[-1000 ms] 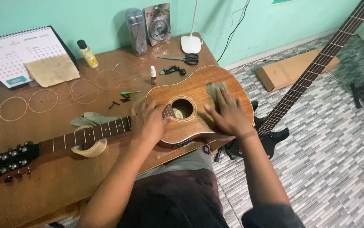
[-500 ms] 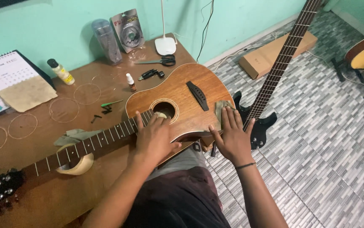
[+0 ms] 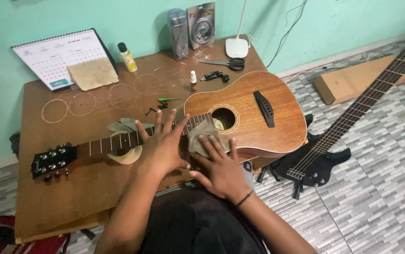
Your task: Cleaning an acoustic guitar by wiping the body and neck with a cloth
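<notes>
Big wooden table (image 3: 70, 197) sits against a teal wall, and an acoustic guitar (image 3: 259, 117) lies flat across it, face up, body toward the right edge and headstock (image 3: 52, 160) pointing left. No strings on it that I can see. A black electric bass (image 3: 324, 150) leans on the floor just right of the table, with a cardboard box (image 3: 362, 80) behind it.

Left hand (image 3: 162, 146) is spread wide open, fingers fanned, palm pressing flat on the neck where it meets the body, not gripping anything. Right hand (image 3: 221, 167) is also open and flat, fingers lying on a small greyish cloth (image 3: 200, 136) that sits on the guitar top just beside the soundhole.

Back of the table: a desk calendar (image 3: 56, 56), some coiled strings (image 3: 94, 101), a little yellow bottle (image 3: 127, 57), scissors (image 3: 228, 63), and a tiny dropper bottle (image 3: 193, 81).
</notes>
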